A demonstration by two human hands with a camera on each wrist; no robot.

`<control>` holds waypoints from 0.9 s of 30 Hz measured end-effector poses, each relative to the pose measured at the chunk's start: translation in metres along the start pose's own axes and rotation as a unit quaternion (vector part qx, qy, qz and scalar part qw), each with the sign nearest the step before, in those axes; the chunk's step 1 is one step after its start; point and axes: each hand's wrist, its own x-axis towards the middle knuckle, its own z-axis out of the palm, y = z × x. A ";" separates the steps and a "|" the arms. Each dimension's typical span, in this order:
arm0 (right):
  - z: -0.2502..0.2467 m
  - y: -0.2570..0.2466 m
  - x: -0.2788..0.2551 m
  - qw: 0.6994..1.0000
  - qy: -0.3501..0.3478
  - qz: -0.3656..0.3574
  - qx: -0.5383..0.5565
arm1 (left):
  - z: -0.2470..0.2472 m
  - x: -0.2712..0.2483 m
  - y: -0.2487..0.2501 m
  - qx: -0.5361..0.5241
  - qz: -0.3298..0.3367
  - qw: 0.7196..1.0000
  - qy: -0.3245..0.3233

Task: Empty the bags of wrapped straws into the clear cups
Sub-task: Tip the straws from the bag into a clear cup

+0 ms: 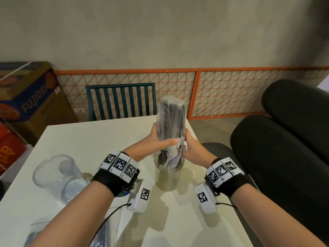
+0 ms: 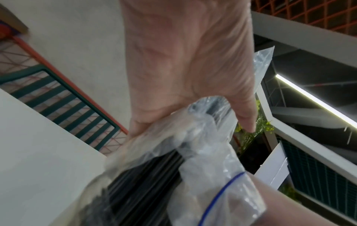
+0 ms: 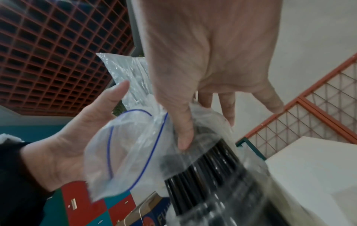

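A clear zip bag (image 1: 171, 116) of black wrapped straws (image 1: 169, 125) stands upside down over a clear cup (image 1: 161, 166) near the table's right edge. Its blue-lined mouth hangs at the cup's rim, and the straws' lower ends (image 3: 203, 175) reach into the cup. My left hand (image 1: 162, 139) grips the bag's middle from the left, thumb across the front. My right hand (image 1: 189, 144) pinches the bag (image 3: 125, 145) from the right, thumb (image 3: 183, 130) pressed on the plastic. In the left wrist view, my left hand (image 2: 183, 68) wraps the bag (image 2: 204, 152).
A second clear cup (image 1: 53, 172), with nothing in it, stands at the table's left. Another bag of straws (image 1: 106, 232) lies at the near edge under my left forearm. A green chair (image 1: 121, 102) stands behind the white table (image 1: 99, 136); dark cushions (image 1: 284, 148) lie to the right.
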 end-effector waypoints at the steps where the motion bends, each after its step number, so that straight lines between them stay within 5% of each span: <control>1: -0.001 -0.004 0.000 1.000 -0.031 -0.002 0.000 | 0.001 0.001 0.001 0.005 0.008 1.000 0.001; 4: -0.011 -0.017 0.000 0.991 -0.105 -0.002 -0.080 | 0.003 0.004 0.007 0.009 0.032 0.999 0.034; 9: -0.021 -0.019 -0.006 0.985 -0.135 0.014 -0.108 | -0.002 0.000 0.004 0.030 0.055 0.998 0.030; 21: -0.026 -0.034 -0.023 0.997 -0.059 -0.013 -0.049 | -0.006 -0.009 0.024 -0.001 0.108 0.990 0.094; 27: -0.019 -0.034 -0.026 0.996 -0.046 -0.023 -0.078 | -0.003 -0.011 0.024 0.037 0.089 0.994 0.044</control>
